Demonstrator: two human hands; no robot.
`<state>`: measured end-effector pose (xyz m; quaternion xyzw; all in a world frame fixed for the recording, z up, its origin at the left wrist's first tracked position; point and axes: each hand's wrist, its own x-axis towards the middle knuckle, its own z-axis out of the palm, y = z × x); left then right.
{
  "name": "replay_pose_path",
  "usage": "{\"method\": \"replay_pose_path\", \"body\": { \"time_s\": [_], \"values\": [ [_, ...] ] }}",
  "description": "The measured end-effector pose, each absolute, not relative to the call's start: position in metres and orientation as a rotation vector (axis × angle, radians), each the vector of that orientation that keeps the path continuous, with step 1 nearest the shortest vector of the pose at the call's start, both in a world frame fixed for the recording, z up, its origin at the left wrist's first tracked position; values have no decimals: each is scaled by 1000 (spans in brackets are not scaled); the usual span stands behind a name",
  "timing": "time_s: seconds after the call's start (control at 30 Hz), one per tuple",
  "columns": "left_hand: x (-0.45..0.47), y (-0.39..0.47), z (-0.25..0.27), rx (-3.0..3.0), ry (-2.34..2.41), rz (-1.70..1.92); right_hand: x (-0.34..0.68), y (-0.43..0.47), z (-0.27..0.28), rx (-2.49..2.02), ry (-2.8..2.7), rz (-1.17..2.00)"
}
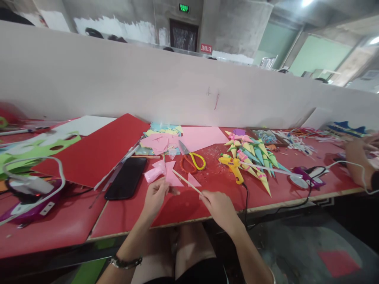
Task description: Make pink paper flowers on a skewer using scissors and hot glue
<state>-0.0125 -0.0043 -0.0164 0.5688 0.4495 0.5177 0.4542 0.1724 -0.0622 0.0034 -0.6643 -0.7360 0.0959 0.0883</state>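
Observation:
My right hand [220, 207] is closed on the lower end of a thin pale stick [186, 181], which slants up and left over the pink paper. My left hand [156, 195] has its fingers curled together just below a small pink roll [154, 172]; whatever lies in them, if anything, is hidden. Cut pink paper pieces [173, 178] lie between and beyond my hands, with a pink triangle [194, 181] beside the stick. Scissors [193, 161] with red and yellow handles lie open behind them. To the right is a yellow glue gun [235, 169] with a long clear glue stick in its back.
A black phone [126, 179] and a large red sheet [97, 152] lie left. Paper cones [251, 154] are piled behind the glue gun. Purple power strips [32, 209] with cables sit at both sides. Another person's arm [358, 161] rests far right. A white partition [133, 83] stands behind.

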Motion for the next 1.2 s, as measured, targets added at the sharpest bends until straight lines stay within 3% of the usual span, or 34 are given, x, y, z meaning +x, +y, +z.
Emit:
{"method": "replay_pose_path", "body": {
  "time_s": [1.03,1.2],
  "values": [
    [2,19,-23,1288,1196,1327,160,-23,-3,-1922,-2275,94],
    [3,15,-31,1289,1174,1312,143,-16,-15,-1580,-2146,340]
  ]
}}
